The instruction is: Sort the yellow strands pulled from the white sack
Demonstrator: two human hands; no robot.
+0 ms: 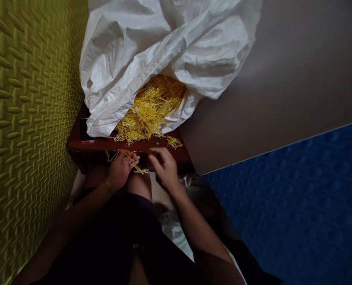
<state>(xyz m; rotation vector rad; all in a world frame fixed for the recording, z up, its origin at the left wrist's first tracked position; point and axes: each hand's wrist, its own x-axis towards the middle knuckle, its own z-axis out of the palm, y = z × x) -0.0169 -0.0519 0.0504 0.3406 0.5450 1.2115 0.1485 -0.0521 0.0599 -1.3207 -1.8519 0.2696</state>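
Observation:
My left hand is closed on a few thin yellow strands with whitish tips, which stick out on both sides of its fingers. Just to its right, my right hand is held with thumb and forefinger apart, and I see nothing between them. Both hands are above my lap at the front edge of a dark red-brown table. Beyond them, a big heap of similar yellow strands spills from the mouth of a white woven sack. A small loose bunch of strands lies on the table.
A dark phone-like object lies at the table's left end, partly under the sack. A yellow-green textured wall rises close on the left. To the right are a grey-brown panel and a blue dimpled surface.

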